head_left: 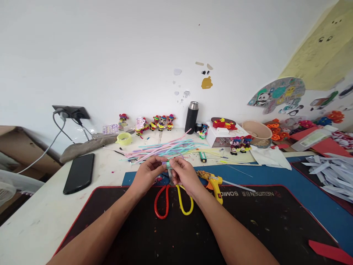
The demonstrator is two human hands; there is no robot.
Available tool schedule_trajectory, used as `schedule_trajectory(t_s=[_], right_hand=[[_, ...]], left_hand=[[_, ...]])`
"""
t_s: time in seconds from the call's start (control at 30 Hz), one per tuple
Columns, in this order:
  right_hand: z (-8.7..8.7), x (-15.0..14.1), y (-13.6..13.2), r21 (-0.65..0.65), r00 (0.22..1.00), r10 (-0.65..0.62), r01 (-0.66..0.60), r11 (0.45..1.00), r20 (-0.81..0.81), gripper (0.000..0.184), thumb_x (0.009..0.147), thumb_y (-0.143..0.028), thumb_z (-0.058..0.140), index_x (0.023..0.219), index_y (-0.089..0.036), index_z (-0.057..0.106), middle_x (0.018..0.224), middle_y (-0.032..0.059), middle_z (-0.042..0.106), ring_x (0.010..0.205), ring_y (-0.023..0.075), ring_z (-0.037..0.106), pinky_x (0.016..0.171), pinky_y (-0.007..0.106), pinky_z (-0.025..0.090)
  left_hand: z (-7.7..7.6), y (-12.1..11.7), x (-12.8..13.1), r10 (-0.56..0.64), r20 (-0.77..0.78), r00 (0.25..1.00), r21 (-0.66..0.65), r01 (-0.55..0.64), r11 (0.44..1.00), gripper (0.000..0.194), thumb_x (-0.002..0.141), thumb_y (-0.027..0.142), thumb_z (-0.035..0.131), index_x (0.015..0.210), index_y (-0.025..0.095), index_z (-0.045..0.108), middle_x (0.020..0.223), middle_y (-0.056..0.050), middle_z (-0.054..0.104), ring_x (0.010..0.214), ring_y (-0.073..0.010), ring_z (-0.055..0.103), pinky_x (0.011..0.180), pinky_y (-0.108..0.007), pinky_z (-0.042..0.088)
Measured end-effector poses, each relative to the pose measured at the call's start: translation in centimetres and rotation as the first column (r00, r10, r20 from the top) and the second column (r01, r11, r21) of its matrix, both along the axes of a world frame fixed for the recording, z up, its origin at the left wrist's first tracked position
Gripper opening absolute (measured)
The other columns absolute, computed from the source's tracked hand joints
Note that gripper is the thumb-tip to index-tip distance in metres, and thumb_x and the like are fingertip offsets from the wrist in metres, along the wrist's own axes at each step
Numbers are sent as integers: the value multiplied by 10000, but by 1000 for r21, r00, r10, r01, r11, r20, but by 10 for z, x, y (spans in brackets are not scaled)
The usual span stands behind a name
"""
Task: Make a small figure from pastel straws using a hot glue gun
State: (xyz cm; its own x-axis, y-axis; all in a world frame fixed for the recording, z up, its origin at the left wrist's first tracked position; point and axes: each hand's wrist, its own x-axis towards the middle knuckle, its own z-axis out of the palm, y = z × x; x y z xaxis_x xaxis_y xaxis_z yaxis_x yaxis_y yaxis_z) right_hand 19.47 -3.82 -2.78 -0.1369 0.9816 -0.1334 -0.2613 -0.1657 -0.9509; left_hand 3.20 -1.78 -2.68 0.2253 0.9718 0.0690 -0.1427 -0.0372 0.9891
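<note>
My left hand [149, 172] and my right hand [184, 173] meet above the mat, fingers pinched together. Between them is a small bundle of pipe cleaners [167, 164], purple and mint green, partly hidden by the fingertips. Just below lies a pair of scissors [167, 206] with one red and one yellow handle; my right hand covers part of its blades. To the right of that hand rests a yellow hot glue gun [216, 186] with a clear glue stick in its back. Behind both hands spreads a loose pile of pastel pipe cleaners [162, 149].
A black mat [132, 235] covers the front. A phone [79, 173] and a roll of tape [124, 138] sit left. Along the wall stand several small figurines [162, 123], a black flask [191, 118] and a white box [224, 138]. Grey-white strips [331, 175] are piled right.
</note>
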Motion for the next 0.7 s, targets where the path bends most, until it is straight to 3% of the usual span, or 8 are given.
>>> schedule_trajectory(t_s=[0.7], right_hand=[[1,0,-1,-23,1000,26,-26,999,-12,480,782,-646,761,923,-222,586,533,-103,502,356,81,462,359,191,273]], left_hand=[[0,0,-2,8,-26,1000,36,-7,999,366,724,451,879,938,186,748,865,-39,745,814,-198,681,771,-319,537]])
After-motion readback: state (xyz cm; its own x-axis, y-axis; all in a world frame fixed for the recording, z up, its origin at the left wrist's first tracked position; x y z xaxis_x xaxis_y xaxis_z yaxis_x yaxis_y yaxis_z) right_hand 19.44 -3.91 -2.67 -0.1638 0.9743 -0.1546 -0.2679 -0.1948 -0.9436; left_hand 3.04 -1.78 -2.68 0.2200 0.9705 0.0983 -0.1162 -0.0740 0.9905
